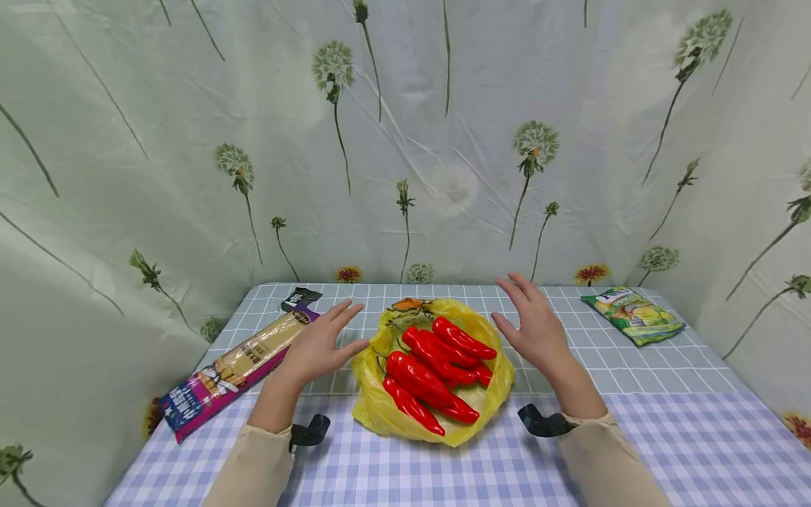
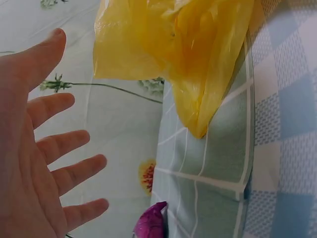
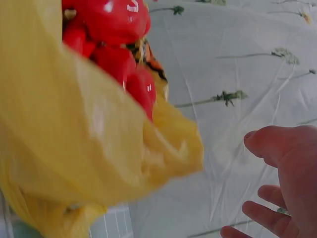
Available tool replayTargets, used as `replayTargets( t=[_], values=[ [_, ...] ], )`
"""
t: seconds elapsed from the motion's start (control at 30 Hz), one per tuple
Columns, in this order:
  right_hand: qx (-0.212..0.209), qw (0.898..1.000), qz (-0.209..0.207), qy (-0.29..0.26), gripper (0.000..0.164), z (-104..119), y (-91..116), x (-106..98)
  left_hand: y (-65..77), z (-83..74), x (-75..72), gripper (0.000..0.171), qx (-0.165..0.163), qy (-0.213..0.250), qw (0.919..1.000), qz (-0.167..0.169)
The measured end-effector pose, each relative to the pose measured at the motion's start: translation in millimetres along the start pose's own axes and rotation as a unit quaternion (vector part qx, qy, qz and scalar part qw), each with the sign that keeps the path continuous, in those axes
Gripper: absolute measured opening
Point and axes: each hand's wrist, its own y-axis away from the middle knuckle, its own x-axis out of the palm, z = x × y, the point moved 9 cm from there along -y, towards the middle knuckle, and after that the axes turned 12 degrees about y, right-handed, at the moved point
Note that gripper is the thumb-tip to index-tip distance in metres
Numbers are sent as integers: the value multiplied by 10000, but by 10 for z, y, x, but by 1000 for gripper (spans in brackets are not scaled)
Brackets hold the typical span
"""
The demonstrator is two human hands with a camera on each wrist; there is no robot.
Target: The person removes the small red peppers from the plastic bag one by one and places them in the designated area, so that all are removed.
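Observation:
A yellow plastic bag point(image 1: 370, 415) lies wide at the mouth in the middle of the table, with several glossy red peppers point(image 1: 421, 380) inside. My left hand point(image 1: 319, 348) hovers at the bag's left side, fingers spread and holding nothing; in the left wrist view its palm and fingers point(image 2: 59, 144) are apart from the bag. On the other side my right hand point(image 1: 535, 327) is raised beside the bag's right rim, fingers extended and touching nothing. The right wrist view shows peppers point(image 3: 116, 22) above the bag's yellow wall point(image 3: 74, 134), with the right thumb pointing toward it.
A long purple and gold food packet point(image 1: 234, 373) lies slanted at the left, beside the left forearm. Behind it is a small black packet point(image 1: 300, 298). A green and yellow packet point(image 1: 633, 315) lies at the back right. A flower-printed curtain point(image 1: 443, 176) hangs behind the table.

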Motion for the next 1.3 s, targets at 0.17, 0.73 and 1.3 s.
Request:
replayTargets(
  t=[0.17, 0.73, 1.3],
  values=[
    [-99, 9993, -67, -340, 62, 130, 2, -15, -3, 43, 39, 68, -77, 987, 9951, 81],
    [14, 9735, 1015, -2051, 58, 580, 60, 206, -58, 103, 354, 54, -800, 3852, 9169, 673],
    [470, 9399, 2355, -2425, 51, 924, 17, 632, -48, 153, 467, 50, -917, 4513, 8833, 878]
  ],
)
